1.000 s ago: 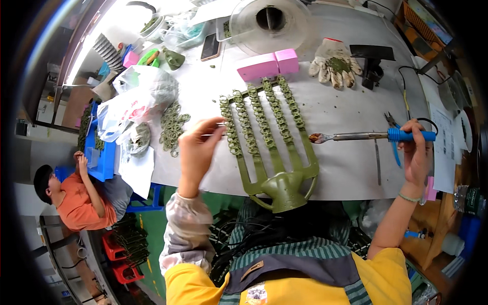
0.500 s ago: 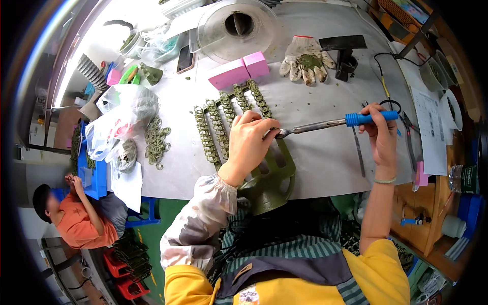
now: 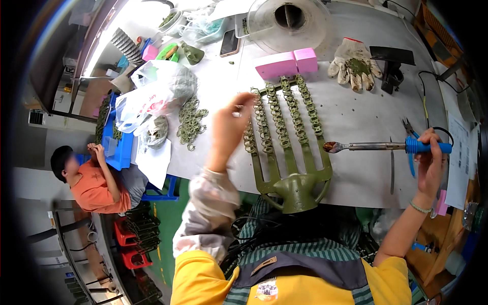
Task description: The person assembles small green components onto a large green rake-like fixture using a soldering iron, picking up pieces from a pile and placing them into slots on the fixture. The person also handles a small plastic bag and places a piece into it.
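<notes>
— How far along are you?
— My left hand [image 3: 230, 124] pinches something small, over the green ring pile [image 3: 191, 122] on the counter [image 3: 356, 117]. The forked olive rack [image 3: 287, 137] looks nearly full of knobbly rings.
— And the tool?
— My right hand [image 3: 429, 157] grips the blue-handled soldering iron [image 3: 386, 147], metal tip beside the rack.

The person's left hand [image 3: 230, 124] is raised over the table, blurred, its back toward the camera, fingers [image 3: 244, 101] bent and gathered at the tips; whether they pinch anything cannot be told. A translucent sleeve cover bunches around the left forearm. The right hand [image 3: 429, 155] is out to the side, bare forearm angled upward, a band on the wrist, fingers wrapped in a closed grip.
</notes>
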`<state>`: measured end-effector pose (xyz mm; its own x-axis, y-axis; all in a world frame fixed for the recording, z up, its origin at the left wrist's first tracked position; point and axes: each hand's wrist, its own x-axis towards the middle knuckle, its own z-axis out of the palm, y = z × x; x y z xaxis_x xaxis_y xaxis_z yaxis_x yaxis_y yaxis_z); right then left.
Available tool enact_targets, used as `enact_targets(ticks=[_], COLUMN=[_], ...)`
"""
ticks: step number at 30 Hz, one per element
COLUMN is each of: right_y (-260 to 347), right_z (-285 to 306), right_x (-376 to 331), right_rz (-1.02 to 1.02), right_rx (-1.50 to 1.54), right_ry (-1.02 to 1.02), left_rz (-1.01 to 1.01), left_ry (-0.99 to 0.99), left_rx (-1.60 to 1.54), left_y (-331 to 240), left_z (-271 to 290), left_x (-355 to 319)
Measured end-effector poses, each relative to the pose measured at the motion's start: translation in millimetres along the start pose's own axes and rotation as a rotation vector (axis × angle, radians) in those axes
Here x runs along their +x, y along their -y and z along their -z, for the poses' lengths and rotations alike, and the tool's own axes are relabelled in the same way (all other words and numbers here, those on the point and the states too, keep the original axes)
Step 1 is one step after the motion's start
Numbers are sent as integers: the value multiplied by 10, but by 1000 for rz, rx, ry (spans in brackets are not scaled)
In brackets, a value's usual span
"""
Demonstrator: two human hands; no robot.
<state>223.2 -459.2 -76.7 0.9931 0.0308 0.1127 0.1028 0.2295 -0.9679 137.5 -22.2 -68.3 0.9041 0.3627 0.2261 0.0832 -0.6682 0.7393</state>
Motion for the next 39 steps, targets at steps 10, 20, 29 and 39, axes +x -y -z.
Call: enact_targets(ticks=[10,20,29,39], right_y=[-34,16,-36,-229], right_z=[-60,-111,-172,-274], right_x=[-2,-79,-97,-94], right_rz=[1,9,-38,-100], right_rx=[-4,29,37,122], right_ry=[67,69,2,34], left_rz=[-213,-18,-326,-485], left_ry=[101,-13,181,100], left_rx=[903,-139,-30,183], left_y=[1503,384,-527,-443], left_z=[1017,520,-545,-946], left_x=[-152,-280,-495,-467])
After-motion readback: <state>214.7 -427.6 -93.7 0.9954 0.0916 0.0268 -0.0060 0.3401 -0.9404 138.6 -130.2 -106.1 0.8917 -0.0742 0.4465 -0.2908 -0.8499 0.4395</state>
